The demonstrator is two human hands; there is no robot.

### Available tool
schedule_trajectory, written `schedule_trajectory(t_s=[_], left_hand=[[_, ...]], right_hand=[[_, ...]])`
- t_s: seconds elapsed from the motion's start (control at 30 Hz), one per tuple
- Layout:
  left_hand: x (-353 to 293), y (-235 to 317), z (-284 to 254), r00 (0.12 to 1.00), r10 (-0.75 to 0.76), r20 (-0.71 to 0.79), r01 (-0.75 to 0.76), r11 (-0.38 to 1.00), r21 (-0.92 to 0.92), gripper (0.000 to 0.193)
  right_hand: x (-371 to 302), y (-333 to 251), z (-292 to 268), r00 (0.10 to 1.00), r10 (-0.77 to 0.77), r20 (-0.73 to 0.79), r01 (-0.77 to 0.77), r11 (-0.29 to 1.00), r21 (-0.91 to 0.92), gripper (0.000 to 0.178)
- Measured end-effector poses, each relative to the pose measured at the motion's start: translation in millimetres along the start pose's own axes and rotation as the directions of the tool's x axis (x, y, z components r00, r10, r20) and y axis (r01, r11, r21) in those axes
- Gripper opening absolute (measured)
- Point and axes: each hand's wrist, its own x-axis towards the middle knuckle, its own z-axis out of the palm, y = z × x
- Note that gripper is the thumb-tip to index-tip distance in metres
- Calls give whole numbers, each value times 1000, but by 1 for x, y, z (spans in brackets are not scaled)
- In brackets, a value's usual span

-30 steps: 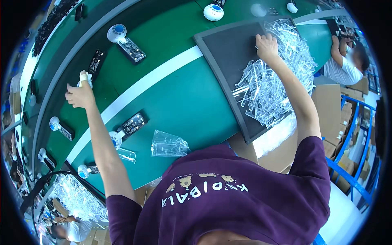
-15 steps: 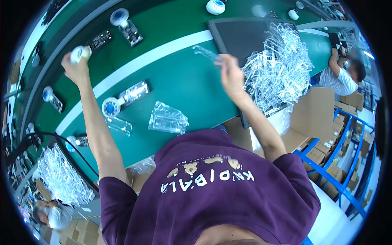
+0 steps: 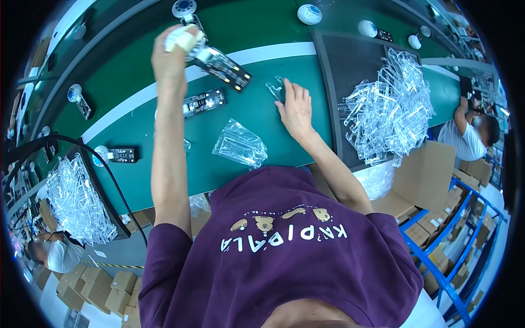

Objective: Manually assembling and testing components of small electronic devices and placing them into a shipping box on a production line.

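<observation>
My left hand (image 3: 169, 60) is closed around a white round-headed device (image 3: 176, 39), lifted over the far green surface. Its black circuit board (image 3: 225, 66) points toward the right; pale covers are on my fingers. My right hand (image 3: 297, 112) rests low over the table with fingers spread. A clear plastic bracket (image 3: 275, 88) lies by its thumb and index fingertip. Nearer me lies a clear plastic bag (image 3: 239, 143). Another device's circuit board (image 3: 205, 102) sits beside my left forearm, which hides its round head.
A dark tray (image 3: 350, 60) at right holds a heap of clear plastic brackets (image 3: 388, 109); a second heap (image 3: 76, 199) lies far left. More white devices (image 3: 310, 15) stand along the green surface (image 3: 257, 30). A black cable (image 3: 109, 177) arches at left. Co-workers sit both sides.
My left hand has moved right and now holds the device up with its board hanging free. My right hand has lowered to the table, its fingers spread beside the clear bracket it held.
</observation>
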Motion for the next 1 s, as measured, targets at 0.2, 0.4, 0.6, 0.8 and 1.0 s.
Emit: schedule_trajectory(t_s=[0.2,0.4,0.6,0.8,1.0], left_hand=[[-19,-15,35,952,-303,49,293,944,152,52],[-31,-11,67,932,-334,140,311,936,162,56],[-37,-2,77,979,-150,140,119,971,208,56],[-65,-23,71,996,-65,59,82,936,-342,54],[-85,-24,62,898,-339,281,409,879,-246,45]], right_hand=[[16,-4,-30,977,54,-206,4,962,274,60],[37,-54,-46,993,-81,-87,100,963,251,59],[35,-49,-36,995,-29,-96,62,932,358,58],[44,-39,-52,992,-50,-119,108,826,554,58],[43,-49,-66,978,-158,-140,206,852,482,43]])
